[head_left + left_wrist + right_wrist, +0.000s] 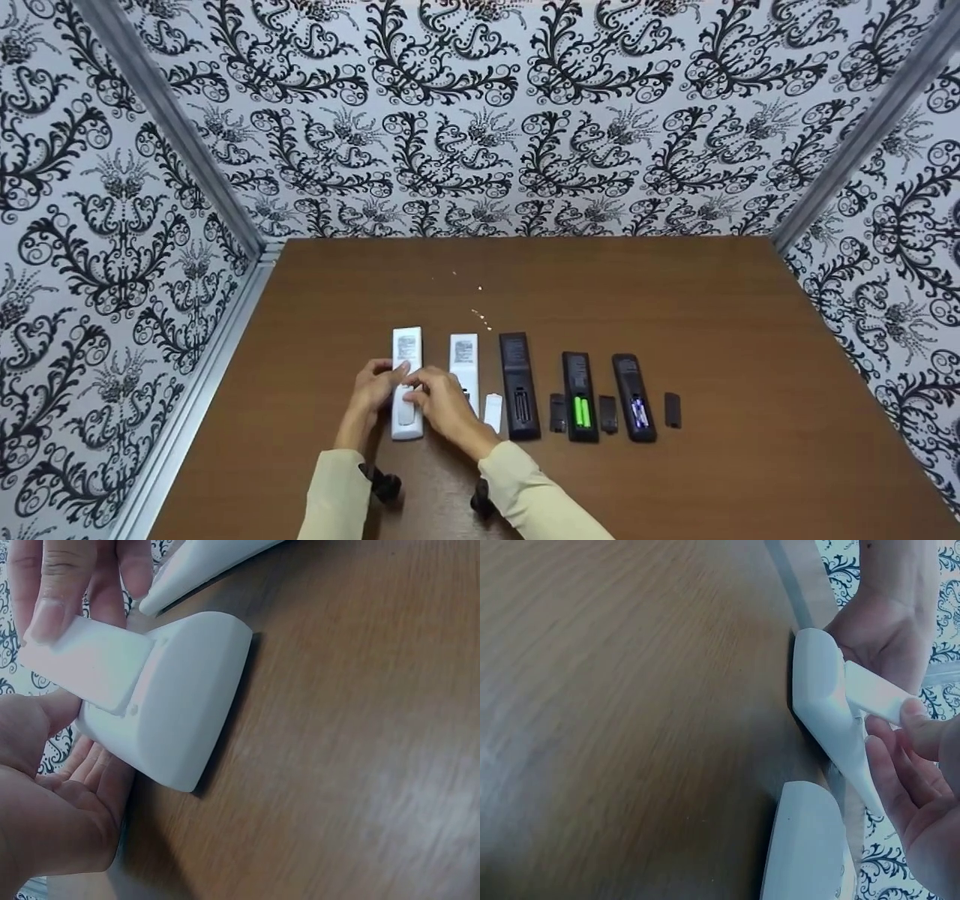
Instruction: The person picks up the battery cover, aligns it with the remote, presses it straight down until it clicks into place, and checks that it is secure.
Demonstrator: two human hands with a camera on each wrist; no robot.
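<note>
A white remote control (407,346) lies back side up on the table at the left of the row. My left hand (374,388) grips it along its left side, thumb on top. With thumb and fingers, my right hand (448,403) pinches the upper end of its white battery cover (875,693). In both wrist views the cover slants up from the remote's back, its lower end still at the remote near the bottom edge. What lies under the cover is hidden.
To the right lie a second white remote (463,352), its loose cover (493,411), and a black remote (515,352) with a bare battery slot. Beyond are a black remote with green batteries (582,412), another with purplish batteries (639,412), and black covers (673,410).
</note>
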